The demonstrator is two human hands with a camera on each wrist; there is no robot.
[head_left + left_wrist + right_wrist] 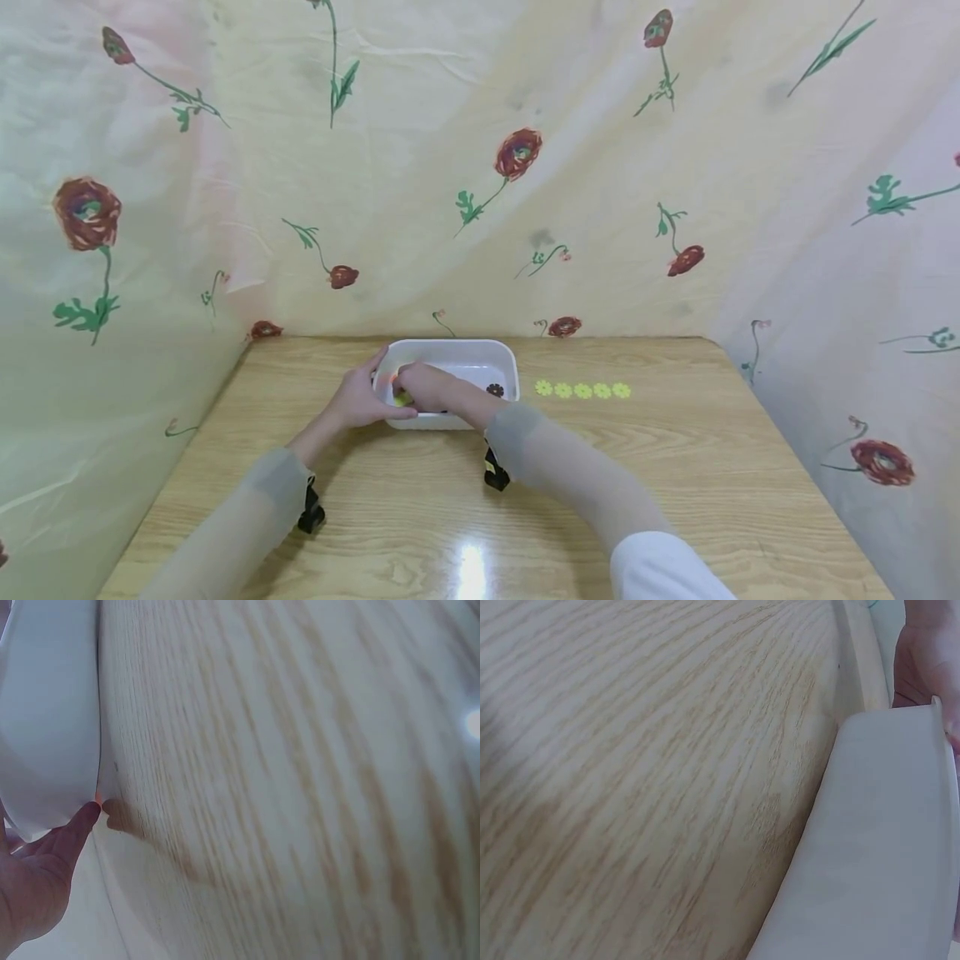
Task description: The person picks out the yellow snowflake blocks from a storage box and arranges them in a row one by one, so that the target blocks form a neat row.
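A white plastic basin (491, 350) stands at the table's far side. My left hand (358, 398) holds its left end, thumb along the front rim and fingers toward the back corner. The left wrist view shows this hand (41, 889) against the basin's outer wall (49, 712). Inside the basin, my right hand (431, 387) reaches down toward the left, next to a yellow piece (403, 400). Its fingertips are hidden, so a grip cannot be made out. A dark flower-shaped piece (495, 389) lies in the basin's right part.
Right of the basin, several yellow flower-shaped pieces (582, 390) lie in a row on the wooden table (420, 517). Behind and at both sides hangs a flowered cloth (420, 167).
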